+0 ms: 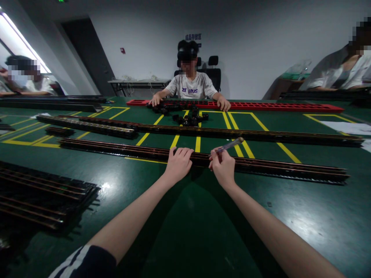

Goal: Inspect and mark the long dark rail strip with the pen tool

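A long, narrow black rail (290, 168) with copper-coloured strips along it lies across the green table in front of me. My left hand (179, 165) rests over its middle, fingers curled across the top and gripping it. Just to the right, my right hand (223, 166) is closed around a slim screwdriver (231, 144) with a see-through handle. The handle's end points up and to the right; its tip is low at the rail, too dark to make out.
Another long black rail (261, 135) lies behind, beside shorter strips (101, 125). Stacked strips (37, 189) fill the near left. Across the table, a person (191, 85) wearing a headset has both hands by a red slotted tray (275, 105) and black parts (189, 119). Papers (348, 127) lie right.
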The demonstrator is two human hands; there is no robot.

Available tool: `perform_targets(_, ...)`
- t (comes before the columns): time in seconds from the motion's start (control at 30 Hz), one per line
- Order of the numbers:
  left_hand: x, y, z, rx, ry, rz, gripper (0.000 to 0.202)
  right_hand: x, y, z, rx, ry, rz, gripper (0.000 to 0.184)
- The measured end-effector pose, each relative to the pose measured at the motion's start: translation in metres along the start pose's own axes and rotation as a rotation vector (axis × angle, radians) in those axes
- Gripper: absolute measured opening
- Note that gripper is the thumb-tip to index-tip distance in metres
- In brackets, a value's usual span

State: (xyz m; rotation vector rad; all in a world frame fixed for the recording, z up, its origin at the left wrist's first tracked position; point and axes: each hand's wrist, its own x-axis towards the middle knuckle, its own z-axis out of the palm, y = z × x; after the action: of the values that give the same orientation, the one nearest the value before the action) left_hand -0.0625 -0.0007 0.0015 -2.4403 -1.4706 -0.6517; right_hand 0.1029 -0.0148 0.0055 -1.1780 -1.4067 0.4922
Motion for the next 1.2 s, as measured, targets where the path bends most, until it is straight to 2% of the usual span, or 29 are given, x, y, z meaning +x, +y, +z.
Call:
perform_targets(0.27,0.0005,0.0003,0.0003,0.002,0.000,-0.002,0.036,-0.0004,0.0001,0.0009,0.046,0.010,0.038,0.026)
perform_targets(0.9,0.0003,-0.0017,0.0015,0.015,0.006,-0.009,0.041,-0.0006,0.0013,0.0022,0.090,0.017,0.032,0.034)
perform_targets(1.2,0.0005,-0.0065,-0.0011,-0.072,-0.007,-0.022,0.043,-0.0002,0.0025,0.0015,0.097,-0.067,0.030,0.030)
